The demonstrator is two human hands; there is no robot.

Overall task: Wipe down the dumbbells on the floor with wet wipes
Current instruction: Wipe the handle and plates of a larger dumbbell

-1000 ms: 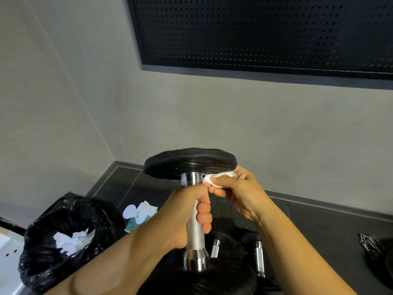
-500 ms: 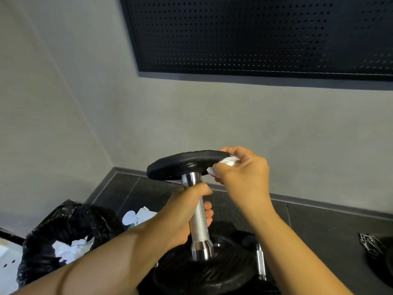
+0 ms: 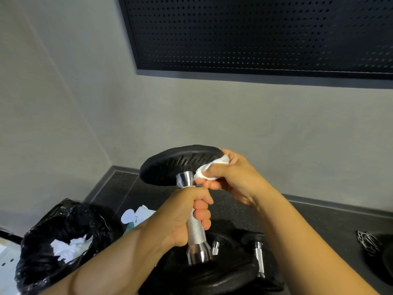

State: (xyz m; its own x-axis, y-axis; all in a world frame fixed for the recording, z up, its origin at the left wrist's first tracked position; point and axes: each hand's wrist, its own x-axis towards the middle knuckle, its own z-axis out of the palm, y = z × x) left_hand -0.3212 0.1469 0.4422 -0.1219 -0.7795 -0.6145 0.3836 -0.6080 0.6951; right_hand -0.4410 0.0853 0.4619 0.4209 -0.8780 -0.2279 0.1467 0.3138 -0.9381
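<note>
A dumbbell (image 3: 170,167) with black plates and a knurled chrome handle stands almost upright in mid-air, tilted slightly left at the top. My left hand (image 3: 187,213) grips the handle just below the upper collar. My right hand (image 3: 231,177) pinches a crumpled white wet wipe (image 3: 209,170) against the underside and right rim of the upper plate. The lower plate sits dark at the bottom of the view, partly behind my forearms.
A black trash bag (image 3: 53,237) holding used white wipes stands at the lower left. A wipes pack (image 3: 136,217) lies on the dark floor behind it. More dumbbells (image 3: 258,256) lie below my hands. A metal chain (image 3: 368,241) sits at right. Grey walls meet at the left.
The dumbbell has tilted and its upper plate now shows its ribbed underside. My right hand slid the wipe from the top rim down under the plate toward the collar.
</note>
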